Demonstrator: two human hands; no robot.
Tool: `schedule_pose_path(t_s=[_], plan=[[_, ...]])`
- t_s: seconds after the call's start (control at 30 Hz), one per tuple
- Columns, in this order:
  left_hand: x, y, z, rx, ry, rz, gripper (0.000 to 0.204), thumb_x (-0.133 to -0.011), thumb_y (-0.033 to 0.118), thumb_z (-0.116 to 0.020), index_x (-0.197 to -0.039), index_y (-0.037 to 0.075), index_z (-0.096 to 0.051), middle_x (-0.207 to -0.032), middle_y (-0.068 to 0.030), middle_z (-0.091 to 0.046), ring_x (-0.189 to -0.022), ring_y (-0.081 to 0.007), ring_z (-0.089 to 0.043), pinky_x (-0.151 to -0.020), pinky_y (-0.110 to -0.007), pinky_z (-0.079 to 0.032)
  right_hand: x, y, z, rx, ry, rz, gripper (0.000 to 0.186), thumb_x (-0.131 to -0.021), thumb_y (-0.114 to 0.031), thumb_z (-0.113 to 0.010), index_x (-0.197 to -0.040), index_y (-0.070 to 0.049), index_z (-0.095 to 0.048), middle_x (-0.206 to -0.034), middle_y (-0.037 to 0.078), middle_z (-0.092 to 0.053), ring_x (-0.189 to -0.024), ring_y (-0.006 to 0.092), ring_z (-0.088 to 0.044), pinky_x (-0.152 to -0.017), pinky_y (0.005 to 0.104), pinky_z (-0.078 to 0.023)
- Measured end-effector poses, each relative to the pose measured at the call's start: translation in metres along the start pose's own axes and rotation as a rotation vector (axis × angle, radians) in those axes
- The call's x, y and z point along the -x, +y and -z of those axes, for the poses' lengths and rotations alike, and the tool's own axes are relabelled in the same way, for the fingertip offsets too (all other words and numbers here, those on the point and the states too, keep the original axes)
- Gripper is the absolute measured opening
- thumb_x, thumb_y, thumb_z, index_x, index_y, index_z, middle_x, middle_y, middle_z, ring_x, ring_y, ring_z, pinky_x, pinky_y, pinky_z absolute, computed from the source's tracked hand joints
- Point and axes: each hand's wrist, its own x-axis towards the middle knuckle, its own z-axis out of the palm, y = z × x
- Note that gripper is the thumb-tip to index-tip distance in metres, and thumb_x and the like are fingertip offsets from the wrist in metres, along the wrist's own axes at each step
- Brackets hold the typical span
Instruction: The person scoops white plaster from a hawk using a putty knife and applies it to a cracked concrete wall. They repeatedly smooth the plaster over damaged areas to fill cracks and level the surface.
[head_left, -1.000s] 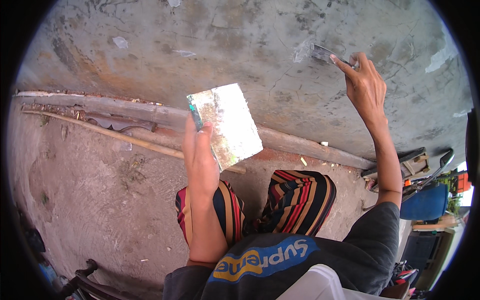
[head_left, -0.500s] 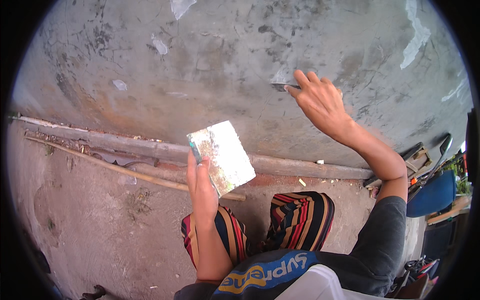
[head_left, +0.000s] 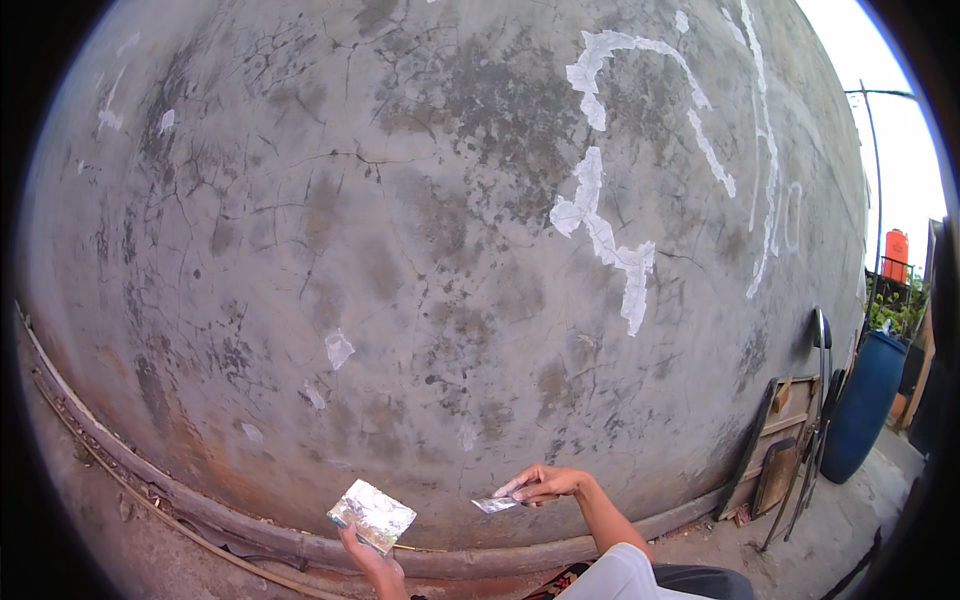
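My left hand grips a small square board coated with white filler, low in front of the wall. To the right of it, my right hand is closed around a putty knife. The knife's flat, whitish blade points left toward the board, with a gap between them. Behind both hands rises a grey plastered wall with cracks and dark stains. White filler patches mark it, among them a jagged strip at upper right and a smaller patch left of centre.
A ledge runs along the wall's foot, with a long pole on the ground at left. On the right, a wooden frame leans on the wall near a blue barrel. An orange tank stands farther off.
The view has tilted up, showing much more wall. My right hand has come away from the wall toward the board, turning the knife's blade flat. My left hand still holds the board.
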Motion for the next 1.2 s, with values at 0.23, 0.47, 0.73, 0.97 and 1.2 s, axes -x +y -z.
schedule_pose_path(t_s=[0.23,0.47,0.73,0.97,1.2], plan=[[-0.002,0.015,0.015,-0.008,0.15,-0.21,0.057,-0.09,0.041,-0.045,-0.131,0.002,-0.044,-0.128,-0.0105,-0.05,-0.116,-0.0245,-0.05,-0.096,-0.04,-0.038,-0.048,0.123,-0.036,-0.267,-0.269,-0.264,0.048,-0.095,-0.024,-0.061,-0.136,-0.003,-0.049,-0.07,-0.003,-0.053,-0.058,0.0009,-0.046,-0.048,0.0186,-0.037],[-0.034,-0.016,0.044,0.042,0.156,-0.108,0.06,-0.087,0.046,-0.048,-0.134,0.008,-0.046,-0.13,-0.0069,-0.051,-0.118,-0.0236,-0.049,-0.094,-0.04,-0.038,-0.049,0.177,-0.009,-0.014,-0.164,-0.308,0.048,-0.093,-0.025,-0.062,-0.135,-0.005,-0.051,-0.069,-0.005,-0.053,-0.057,0.0032,-0.046,-0.048,0.0213,-0.038],[-0.039,-0.021,0.059,0.025,0.119,-0.17,0.061,-0.088,0.05,-0.046,-0.135,0.01,-0.045,-0.133,-0.0051,-0.049,-0.12,-0.0218,-0.048,-0.096,-0.039,-0.037,-0.063,0.216,0.0,0.144,-0.09,-0.377,0.042,-0.092,-0.031,-0.061,-0.128,-0.009,-0.06,-0.071,-0.004,-0.056,-0.057,0.0062,-0.046,-0.049,0.0232,-0.037],[-0.025,-0.004,0.04,0.018,0.131,-0.153,0.062,-0.091,0.053,-0.044,-0.139,0.013,-0.042,-0.138,-0.0052,-0.046,-0.126,-0.0229,-0.044,-0.103,-0.039,-0.031,-0.068,0.221,0.003,0.22,-0.089,-0.408,0.046,-0.09,-0.034,-0.063,-0.128,-0.009,-0.06,-0.086,-0.002,-0.064,-0.065,0.0072,-0.049,-0.054,0.0241,-0.04],[-0.015,0.0,0.033,0.036,0.123,-0.179,0.07,-0.093,0.057,-0.043,-0.145,0.011,-0.033,-0.146,-0.0071,-0.039,-0.132,-0.0249,-0.04,-0.107,-0.039,-0.03,-0.066,0.249,0.003,0.299,0.012,-0.375,0.047,-0.09,-0.035,-0.064,-0.13,-0.01,-0.059,-0.1,0.003,-0.067,-0.072,0.01,-0.052,-0.06,0.0268,-0.043]])
